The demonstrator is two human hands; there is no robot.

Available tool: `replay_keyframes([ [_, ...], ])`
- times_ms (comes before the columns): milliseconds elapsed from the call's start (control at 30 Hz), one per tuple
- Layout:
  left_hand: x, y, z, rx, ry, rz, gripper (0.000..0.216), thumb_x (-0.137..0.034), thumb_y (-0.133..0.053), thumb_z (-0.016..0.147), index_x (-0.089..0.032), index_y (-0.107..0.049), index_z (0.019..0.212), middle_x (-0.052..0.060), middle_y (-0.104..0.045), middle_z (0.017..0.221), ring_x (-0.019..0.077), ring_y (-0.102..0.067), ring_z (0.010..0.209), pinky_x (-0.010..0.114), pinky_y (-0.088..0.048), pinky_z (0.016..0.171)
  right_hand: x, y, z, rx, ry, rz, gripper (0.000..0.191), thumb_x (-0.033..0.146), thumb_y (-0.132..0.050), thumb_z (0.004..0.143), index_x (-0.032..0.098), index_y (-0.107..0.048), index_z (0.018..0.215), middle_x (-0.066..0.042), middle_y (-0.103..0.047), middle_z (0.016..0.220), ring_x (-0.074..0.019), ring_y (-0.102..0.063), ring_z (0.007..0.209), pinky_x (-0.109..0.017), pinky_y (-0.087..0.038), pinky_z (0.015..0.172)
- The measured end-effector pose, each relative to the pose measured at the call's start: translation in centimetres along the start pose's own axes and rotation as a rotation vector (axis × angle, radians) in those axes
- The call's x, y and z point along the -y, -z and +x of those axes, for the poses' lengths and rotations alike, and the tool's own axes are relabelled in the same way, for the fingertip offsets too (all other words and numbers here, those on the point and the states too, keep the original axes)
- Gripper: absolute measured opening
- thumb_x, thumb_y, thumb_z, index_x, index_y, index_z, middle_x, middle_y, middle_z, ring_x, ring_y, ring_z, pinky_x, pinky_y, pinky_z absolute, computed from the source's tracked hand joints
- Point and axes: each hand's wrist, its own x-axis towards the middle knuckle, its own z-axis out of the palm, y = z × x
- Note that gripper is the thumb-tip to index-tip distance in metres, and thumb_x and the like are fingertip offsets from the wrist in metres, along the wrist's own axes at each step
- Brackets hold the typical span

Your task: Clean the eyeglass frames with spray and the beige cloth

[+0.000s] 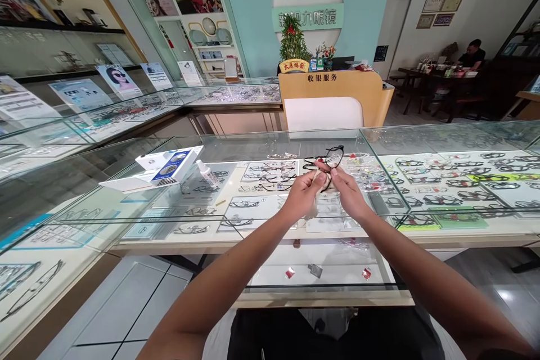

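Both my hands are raised over a glass display counter (236, 219). Between them I hold a pair of black-framed glasses (331, 158), lenses tilted up and away from me. My left hand (304, 193) is closed, pinching a pale cloth (314, 202) against the frame, with the cloth hanging below the fingers. My right hand (346, 191) is closed on the frame from the right. Inside the counter, under the glass, lie several rows of spectacle frames.
A white and blue box (166, 167) and a small clear bottle (206, 173) stand on the counter at my left. More glass cases run left and right. A wooden cashier desk (333, 93) stands behind. A person sits at a table (470, 56) far right.
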Motion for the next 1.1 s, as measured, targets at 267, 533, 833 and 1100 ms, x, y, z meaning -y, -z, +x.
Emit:
replay_keyframes([
  [267,1.2,0.6,-1.7,0.057,0.124,-0.089,0.058,-0.072,-0.078,0.084,-0.020,-0.054,0.081,-0.007,-0.043,0.064,0.0080,-0.036,0.053,0.023,-0.029,0.053,-0.3,-0.3,-0.1,-0.020,-0.064,0.106,0.044,0.067,-0.068,0.097,0.029,-0.083,0.080,-0.006,-0.084,0.115,-0.0294,-0.060,0.117,-0.050,-0.043,0.114],
  [533,0.5,-0.3,-1.8,-0.093,-0.056,-0.040,0.056,-0.072,-0.066,0.094,-0.019,-0.058,0.080,-0.005,-0.044,0.063,0.0106,-0.035,0.060,0.026,-0.032,0.061,0.2,-0.6,-0.5,0.054,0.050,0.002,0.051,0.064,-0.058,0.105,0.028,-0.082,0.078,-0.005,-0.082,0.117,-0.0277,-0.064,0.114,-0.046,-0.047,0.110],
  [833,-8.4,1.4,1.9,0.097,-0.210,0.147,0.058,-0.074,-0.061,0.096,-0.019,-0.057,0.081,-0.002,-0.049,0.072,0.0141,-0.042,0.070,0.028,-0.037,0.069,7.3,1.1,4.3,-0.018,0.199,0.028,0.039,0.061,-0.066,0.101,0.030,-0.089,0.102,-0.003,-0.082,0.107,-0.0237,-0.069,0.104,-0.042,-0.051,0.106],
  [1100,-15.8,1.4,2.8,0.090,-0.330,0.119,0.039,-0.054,-0.081,0.090,-0.017,-0.071,0.101,0.001,-0.065,0.086,0.0139,-0.055,0.077,0.025,-0.044,0.072,14.6,1.0,6.7,-0.003,0.284,0.039,0.044,0.063,-0.064,0.102,0.027,-0.087,0.092,-0.003,-0.082,0.110,-0.0224,-0.070,0.101,-0.039,-0.058,0.093],
])
